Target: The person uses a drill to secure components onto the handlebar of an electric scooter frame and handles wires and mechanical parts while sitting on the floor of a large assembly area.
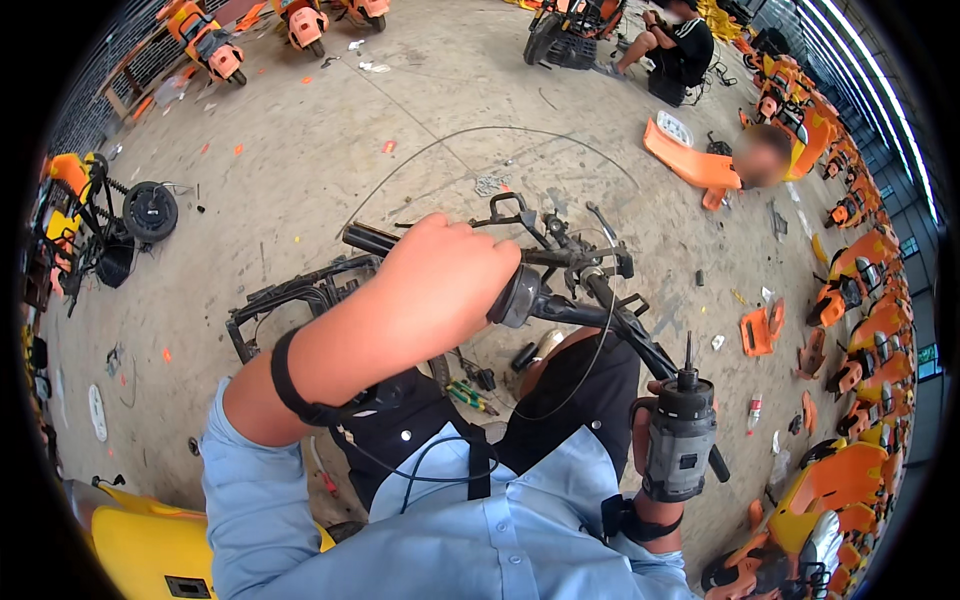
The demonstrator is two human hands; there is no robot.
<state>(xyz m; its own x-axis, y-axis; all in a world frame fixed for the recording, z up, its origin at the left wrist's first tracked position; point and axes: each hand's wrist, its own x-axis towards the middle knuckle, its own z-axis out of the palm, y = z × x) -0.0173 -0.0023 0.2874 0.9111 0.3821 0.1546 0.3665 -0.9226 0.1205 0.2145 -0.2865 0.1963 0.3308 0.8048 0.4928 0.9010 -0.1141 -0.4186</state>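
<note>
My left hand (462, 258) is closed over the black handlebar (368, 238) of a stripped scooter frame, with its knuckles up. A dark rounded part (517, 300) sits against the bar just under my fingers. Most of my right hand (641, 432) is hidden behind a grey and black power drill (680, 440), which it grips upright. From the drill's chuck a thin bit points up, apart from the handlebar. A long black cable (520, 128) arcs from the bar area over the floor. The bare black frame (290, 300) extends to the left of my forearm.
Green-handled pliers (470, 397) lie between my legs. Yellow body panels (150, 545) are at the lower left. A partly dismantled scooter with a wheel (150, 212) stands at left. Orange scooters (865, 330) line the right side. A seated person (685, 50) is at the far right.
</note>
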